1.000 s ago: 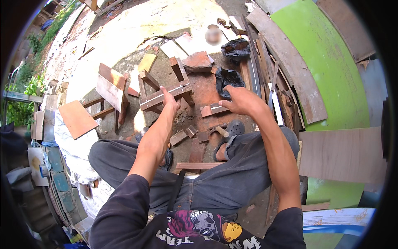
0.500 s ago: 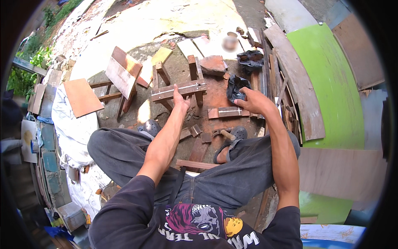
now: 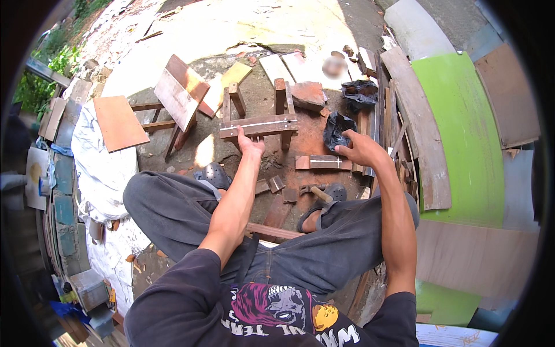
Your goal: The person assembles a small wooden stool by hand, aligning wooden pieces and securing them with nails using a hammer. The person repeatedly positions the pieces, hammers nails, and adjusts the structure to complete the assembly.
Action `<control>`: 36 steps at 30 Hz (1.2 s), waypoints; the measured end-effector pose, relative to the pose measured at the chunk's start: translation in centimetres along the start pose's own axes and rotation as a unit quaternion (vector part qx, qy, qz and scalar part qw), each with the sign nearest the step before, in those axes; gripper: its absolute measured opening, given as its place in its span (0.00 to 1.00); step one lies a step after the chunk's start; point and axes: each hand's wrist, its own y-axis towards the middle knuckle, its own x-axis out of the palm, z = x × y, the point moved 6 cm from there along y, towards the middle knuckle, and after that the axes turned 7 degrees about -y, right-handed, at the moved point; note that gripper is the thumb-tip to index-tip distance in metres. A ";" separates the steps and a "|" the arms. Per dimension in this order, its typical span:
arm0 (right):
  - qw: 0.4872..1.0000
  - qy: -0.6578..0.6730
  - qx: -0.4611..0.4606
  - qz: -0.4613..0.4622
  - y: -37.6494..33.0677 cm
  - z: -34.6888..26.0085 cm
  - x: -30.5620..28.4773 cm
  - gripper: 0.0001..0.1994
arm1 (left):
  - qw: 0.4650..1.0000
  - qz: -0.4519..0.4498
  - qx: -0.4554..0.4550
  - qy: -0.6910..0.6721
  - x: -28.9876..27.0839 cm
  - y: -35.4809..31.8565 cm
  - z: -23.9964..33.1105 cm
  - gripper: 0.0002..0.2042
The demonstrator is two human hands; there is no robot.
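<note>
The wooden frame (image 3: 258, 124) stands on the ground in front of me, a small rough piece with upright legs and a pale crossbar along its near side. My left hand (image 3: 250, 144) is at that crossbar's near edge, the fingers closed on the underside of the bar at its left half, so the frame sits just beyond and above my knuckles. My right hand (image 3: 359, 151) is well to the right of the frame, stretched toward the black plastic bag (image 3: 337, 128); the fingers are loosely spread and touch or nearly touch the bag's near edge, and I cannot tell whether they pinch it. Just near of that hand a short wooden strip (image 3: 322, 162) lies flat on the ground, between the bag and my knees. A hammer (image 3: 315, 191) with a wooden handle rests nearer still, beside my sandalled foot (image 3: 321, 203). Small wood offcuts (image 3: 270, 184) lie between the frame and my legs. To the far left a second unfinished stool (image 3: 176, 101) leans on its side, and to the right a green curved panel (image 3: 462, 133) lies against stacked boards.
</note>
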 end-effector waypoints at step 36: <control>0.980 0.024 -0.001 0.199 6.2 -4.2 -3.9 0.57 | 0.606 -0.300 -0.074 0.733 21.7 -13.9 6.0 0.28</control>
